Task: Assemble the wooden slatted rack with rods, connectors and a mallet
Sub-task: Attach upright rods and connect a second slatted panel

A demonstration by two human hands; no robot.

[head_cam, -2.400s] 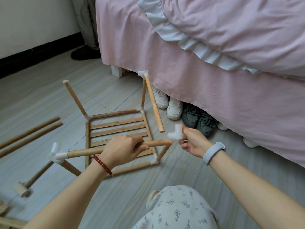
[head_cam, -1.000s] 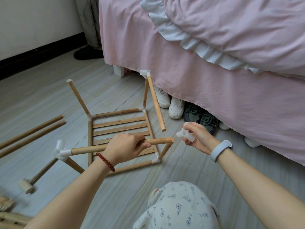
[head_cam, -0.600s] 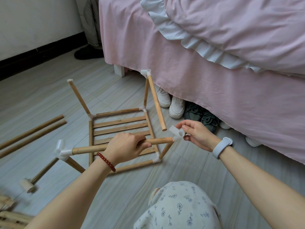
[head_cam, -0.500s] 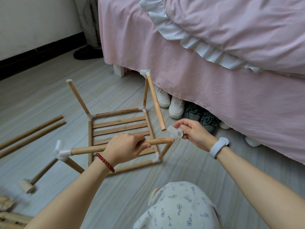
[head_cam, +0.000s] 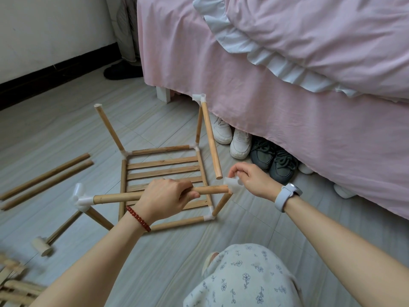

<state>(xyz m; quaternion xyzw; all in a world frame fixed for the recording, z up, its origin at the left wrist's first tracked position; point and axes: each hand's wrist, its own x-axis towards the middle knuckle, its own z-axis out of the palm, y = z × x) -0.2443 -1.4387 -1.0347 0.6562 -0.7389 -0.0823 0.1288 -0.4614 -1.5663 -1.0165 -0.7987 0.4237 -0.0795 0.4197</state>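
Note:
A part-built wooden rack stands on the floor, its slatted panel [head_cam: 163,168] framed by rods and white corner connectors. My left hand [head_cam: 164,198] grips a horizontal rod [head_cam: 115,198] that runs from a white connector [head_cam: 80,199] at the left. My right hand [head_cam: 251,180] pinches a loose white connector [head_cam: 231,182] right at that rod's free right end, above an upright rod [head_cam: 222,203]. Another rod [head_cam: 211,138] slopes down from a connector [head_cam: 200,98] at the far corner. A bare upright rod [head_cam: 109,128] rises at the back left.
A wooden mallet [head_cam: 55,234] lies on the floor at the left, two loose rods [head_cam: 46,177] beyond it. More slatted parts [head_cam: 15,286] sit at the bottom left. A pink-draped bed [head_cam: 287,118] fills the right, with shoes [head_cam: 241,141] under it. My knee [head_cam: 241,278] is below.
My right hand turned the white connector around in its fingers and carried it left, down to the free end of the rod that my left hand holds. The left hand stayed put.

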